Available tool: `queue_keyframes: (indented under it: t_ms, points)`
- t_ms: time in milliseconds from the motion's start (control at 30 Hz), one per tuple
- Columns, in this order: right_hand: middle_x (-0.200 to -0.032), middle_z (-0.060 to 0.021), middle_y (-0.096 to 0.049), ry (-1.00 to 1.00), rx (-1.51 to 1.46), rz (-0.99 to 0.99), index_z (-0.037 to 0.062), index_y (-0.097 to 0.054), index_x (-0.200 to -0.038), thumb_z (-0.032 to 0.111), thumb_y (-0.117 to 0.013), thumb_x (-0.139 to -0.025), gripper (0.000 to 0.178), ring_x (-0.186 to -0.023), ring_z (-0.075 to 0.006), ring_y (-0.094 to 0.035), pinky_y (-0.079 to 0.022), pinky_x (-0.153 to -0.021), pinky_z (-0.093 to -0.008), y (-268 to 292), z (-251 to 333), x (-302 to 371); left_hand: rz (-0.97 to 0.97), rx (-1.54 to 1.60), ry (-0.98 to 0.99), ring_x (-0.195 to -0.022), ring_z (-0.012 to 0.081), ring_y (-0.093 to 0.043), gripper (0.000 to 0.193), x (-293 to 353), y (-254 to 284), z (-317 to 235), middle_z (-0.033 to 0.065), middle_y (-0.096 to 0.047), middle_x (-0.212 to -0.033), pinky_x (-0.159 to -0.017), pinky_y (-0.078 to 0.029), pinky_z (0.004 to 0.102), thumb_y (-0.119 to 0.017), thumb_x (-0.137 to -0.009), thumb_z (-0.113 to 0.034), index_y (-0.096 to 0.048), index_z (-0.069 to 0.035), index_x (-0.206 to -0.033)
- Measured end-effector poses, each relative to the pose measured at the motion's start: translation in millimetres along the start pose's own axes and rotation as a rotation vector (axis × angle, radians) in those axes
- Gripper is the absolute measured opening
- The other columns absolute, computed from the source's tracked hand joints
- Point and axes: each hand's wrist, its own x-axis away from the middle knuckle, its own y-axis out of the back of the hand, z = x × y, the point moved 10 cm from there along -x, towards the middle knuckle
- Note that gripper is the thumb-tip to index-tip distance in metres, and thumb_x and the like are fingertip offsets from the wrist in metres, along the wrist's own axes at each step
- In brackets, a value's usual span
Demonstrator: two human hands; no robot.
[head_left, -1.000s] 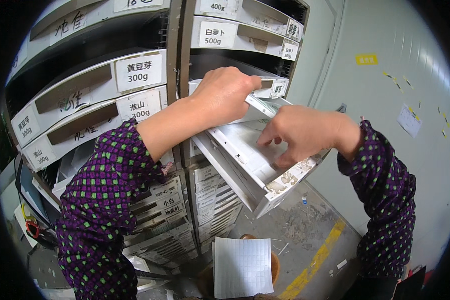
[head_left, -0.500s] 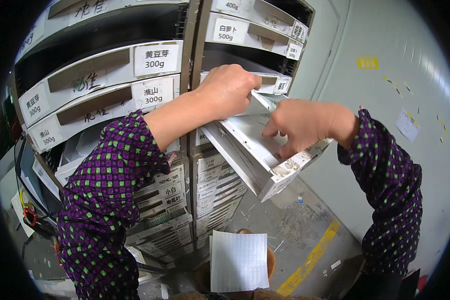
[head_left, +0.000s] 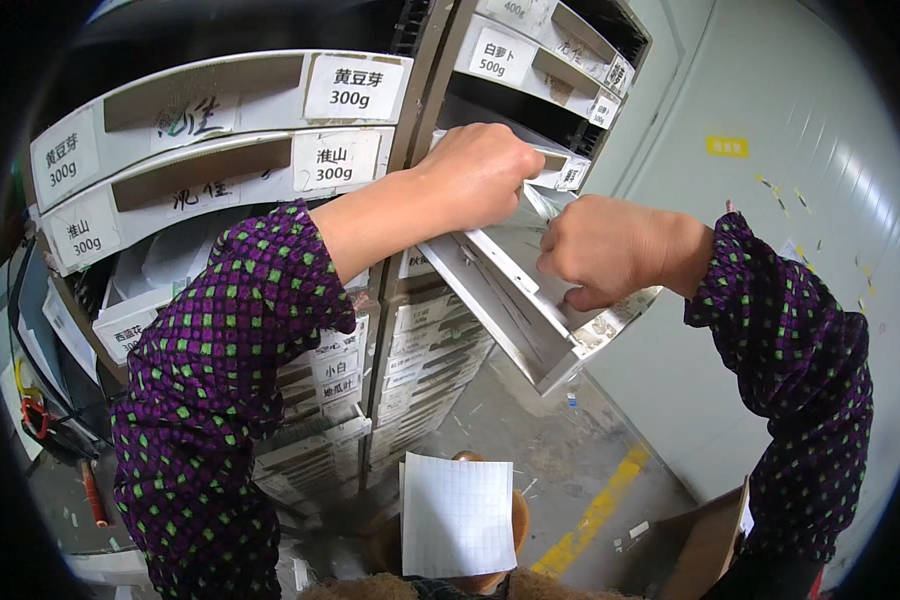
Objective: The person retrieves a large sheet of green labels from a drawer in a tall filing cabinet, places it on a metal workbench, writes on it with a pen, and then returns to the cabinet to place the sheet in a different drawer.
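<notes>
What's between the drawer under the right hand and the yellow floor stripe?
Grey floor, with a small blue scrap near the drawer, in the head view.

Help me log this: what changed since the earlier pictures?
The view shifted, carrying the left drawer stack up and right in frame; the right hand looks more curled. A red rod appeared lower left. The left hand stays at the pulled-out drawer.
</notes>
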Motion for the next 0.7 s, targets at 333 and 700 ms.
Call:
queue_keyframes:
  t_ms: [333, 700]
  points:
    - [-0.07, -0.0112, -0.06, 0.136, 0.074, -0.017, 0.0009, -0.061, -0.071, 0.016, -0.069, -0.066, 0.017, -0.072, -0.0304, -0.063, -0.054, -0.066, -0.0406, 2, 16, -4, -0.065, 0.047, -0.013, -0.076, 0.0377, -0.066, 0.024, 6, 7, 1, 0.0201, -0.067, -0.076, -0.07, -0.054, 0.0458, -0.062, -0.073, -0.004, -0.072, -0.009, -0.095]
    - [-0.088, -0.0116, -0.068, -0.125, -0.278, -0.447, 0.0043, -0.068, -0.095, 0.005, -0.066, -0.076, 0.019, -0.079, -0.032, -0.065, -0.053, -0.068, -0.0402, 12, -16, 39, -0.045, 0.079, -0.004, -0.079, 0.0378, -0.066, 0.024, 6, 11, 3, 0.0223, -0.066, -0.079, -0.075, -0.054, 0.0453, -0.059, -0.077, -0.005, -0.071, -0.005, -0.098]
